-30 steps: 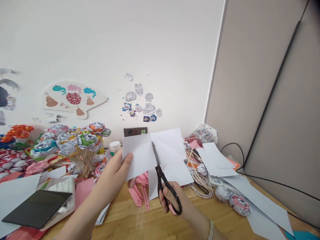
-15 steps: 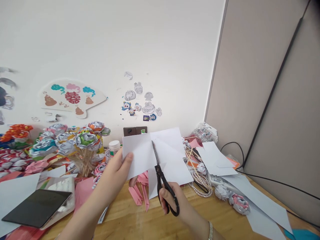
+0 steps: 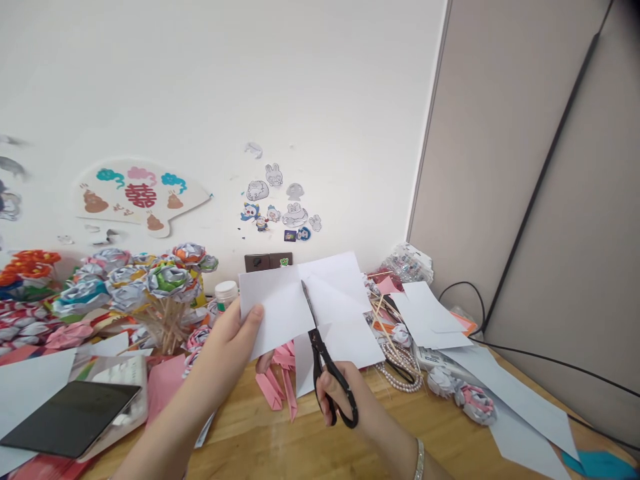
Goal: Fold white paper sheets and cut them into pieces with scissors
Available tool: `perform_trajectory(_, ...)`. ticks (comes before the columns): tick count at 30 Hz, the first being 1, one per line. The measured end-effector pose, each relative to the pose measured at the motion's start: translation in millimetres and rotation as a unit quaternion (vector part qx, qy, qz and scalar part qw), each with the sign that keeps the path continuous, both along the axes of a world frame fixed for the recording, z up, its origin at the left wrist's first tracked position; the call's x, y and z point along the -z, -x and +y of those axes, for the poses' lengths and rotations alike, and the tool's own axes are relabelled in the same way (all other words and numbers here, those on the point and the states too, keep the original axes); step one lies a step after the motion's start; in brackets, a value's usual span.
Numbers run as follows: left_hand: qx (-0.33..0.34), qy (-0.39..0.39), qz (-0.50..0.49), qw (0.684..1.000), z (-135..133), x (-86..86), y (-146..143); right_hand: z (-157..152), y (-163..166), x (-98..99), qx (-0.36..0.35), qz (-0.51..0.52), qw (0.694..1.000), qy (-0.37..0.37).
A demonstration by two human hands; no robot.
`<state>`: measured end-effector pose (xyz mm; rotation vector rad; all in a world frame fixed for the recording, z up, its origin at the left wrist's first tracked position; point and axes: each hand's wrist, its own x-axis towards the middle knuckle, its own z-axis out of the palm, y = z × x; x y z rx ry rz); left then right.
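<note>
My left hand (image 3: 243, 331) pinches the left edge of a sheet of white paper (image 3: 277, 300), thumb on top and fingers behind. My right hand (image 3: 345, 393) is wrapped through the handles of black-handled scissors (image 3: 317, 343), whose blades point away from me and lie at a slit in the paper. The blades look close together. A crease or cut splits the sheet into a left part and right flaps that tilt apart. Beneath the paper, pink folded paper strips (image 3: 277, 383) rest on the wooden table (image 3: 250, 443).
Paper flowers on sticks (image 3: 170, 280) crowd the left side, behind a black tablet-like slab (image 3: 70, 415). A white-capped jar (image 3: 227, 291) stands near the wall. To the right lie pearl strings (image 3: 401, 370), white paper sheets (image 3: 430, 313), crumpled paper roses (image 3: 475, 402) and a black cable (image 3: 560, 371).
The whole view has shifted slightly, moving things a little to the left. Both hands keep the same grip on paper and scissors, and the cut looks the same.
</note>
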<state>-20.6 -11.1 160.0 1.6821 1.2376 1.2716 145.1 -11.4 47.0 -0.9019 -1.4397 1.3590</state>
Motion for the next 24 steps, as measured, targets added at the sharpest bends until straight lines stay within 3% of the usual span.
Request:
perform_trajectory(9,-0.011,0.012,-0.008,1.000,-3.9,-1.1,-10.4,-0.5,-4.8,0.6,-0.005,0.047,0.999,-0.018)
perform_trajectory(24,0.000,0.027,-0.035,0.999,8.5,8.3,-13.5,9.1,0.0,17.9,0.051,0.005,0.998,0.026)
